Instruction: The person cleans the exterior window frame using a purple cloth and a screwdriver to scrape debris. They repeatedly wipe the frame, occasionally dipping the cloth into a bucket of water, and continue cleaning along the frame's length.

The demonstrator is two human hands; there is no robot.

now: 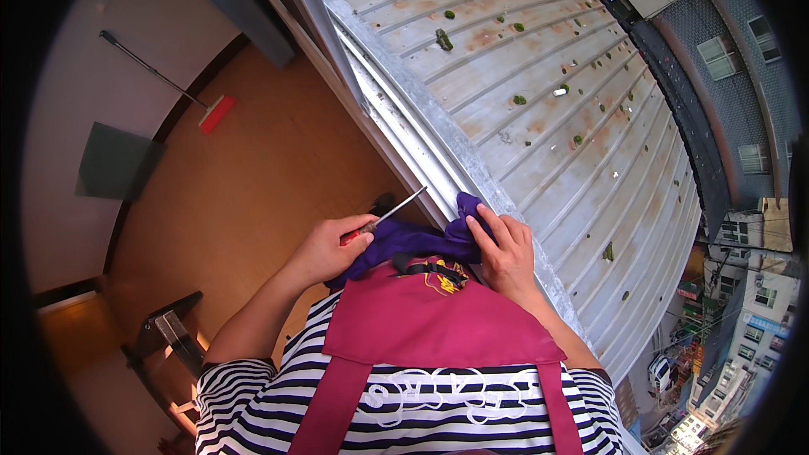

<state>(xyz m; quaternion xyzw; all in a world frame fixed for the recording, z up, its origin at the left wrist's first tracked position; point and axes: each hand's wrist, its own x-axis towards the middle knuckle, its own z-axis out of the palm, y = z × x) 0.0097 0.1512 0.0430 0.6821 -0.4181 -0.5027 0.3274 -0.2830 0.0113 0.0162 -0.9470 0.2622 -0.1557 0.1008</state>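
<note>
My left hand (334, 245) grips a screwdriver (399, 205) by its red handle, with the metal shaft pointing up and right to the inner edge of a white window track (411, 145). A purple cloth (404, 241) runs from beside my left hand across to my right hand (507, 251). The fingers of my right hand hold a bunched end of the cloth against the track near its outer rail. Dirt lies in the upper part of the track. Below the cloth is my dark red apron (436, 322).
A ribbed metal roof (543, 114) with moss lies outside the window. A window sash (328, 31) stands above the track. Indoors, a red-headed broom (217, 114) and a glass pane (117, 161) lean at the wall. A dark frame-like object (177, 335) is at lower left.
</note>
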